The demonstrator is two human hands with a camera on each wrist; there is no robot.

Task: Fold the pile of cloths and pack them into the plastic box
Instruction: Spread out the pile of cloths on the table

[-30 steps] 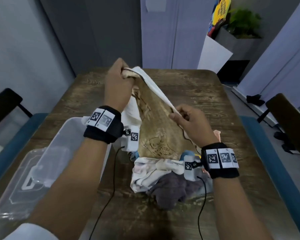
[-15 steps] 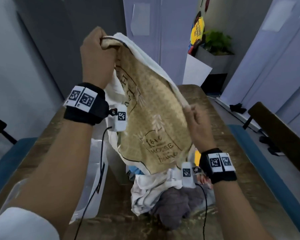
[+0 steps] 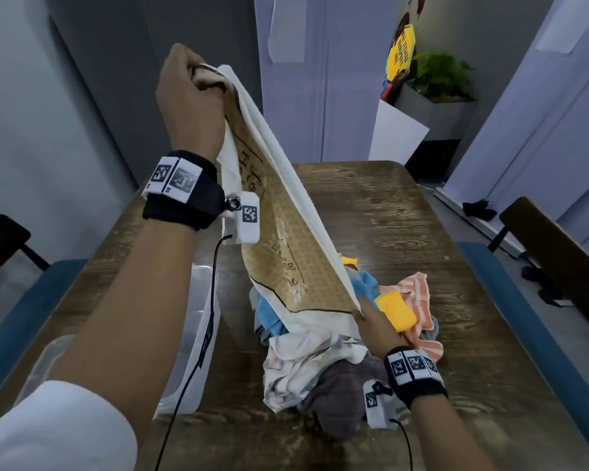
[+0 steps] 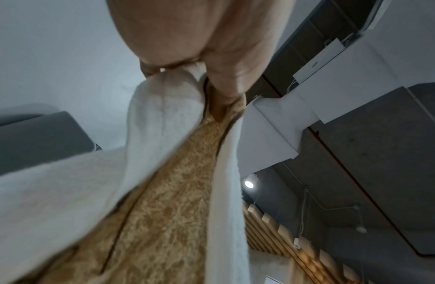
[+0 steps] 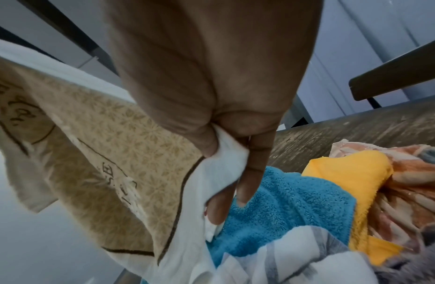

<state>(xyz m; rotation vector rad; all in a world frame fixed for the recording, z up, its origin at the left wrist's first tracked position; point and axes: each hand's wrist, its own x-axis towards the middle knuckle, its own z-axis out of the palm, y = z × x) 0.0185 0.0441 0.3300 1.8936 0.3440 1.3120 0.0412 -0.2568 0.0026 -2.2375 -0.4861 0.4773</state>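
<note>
Overhead, from the head view, the left hand (image 3: 187, 96) is raised high above the pile of cloths (image 3: 320, 362), fist closed round the top corner of a tan printed towel (image 3: 286, 260) with a white border. The towel hangs taut and slanted down to the right hand (image 3: 374, 324), which pinches its lower corner just above the pile. The pile lies on the wooden table (image 3: 388, 215) and holds a blue cloth (image 3: 364, 283), a yellow cloth (image 3: 395, 309), an orange striped cloth (image 3: 419, 290) and a grey cloth (image 3: 337, 402). The clear plastic box (image 3: 191, 334) stands left of the pile, partly behind the left forearm.

Next, the left wrist view looks up along the towel (image 4: 162, 211): the left hand (image 4: 199, 38) has its fingers curled tight over the bunched corner, white border on both sides of the tan middle, ceiling behind.

Last, the right wrist view shows the right hand (image 5: 211, 76) nipping the towel's white corner (image 5: 226, 157) between thumb and forefinger, the other fingers behind the fabric. Beneath them in the pile lie the blue cloth (image 5: 284, 192), fluffy terry, the yellow cloth (image 5: 345, 167) beside it, and the orange striped cloth (image 5: 406, 182) beyond.
</note>
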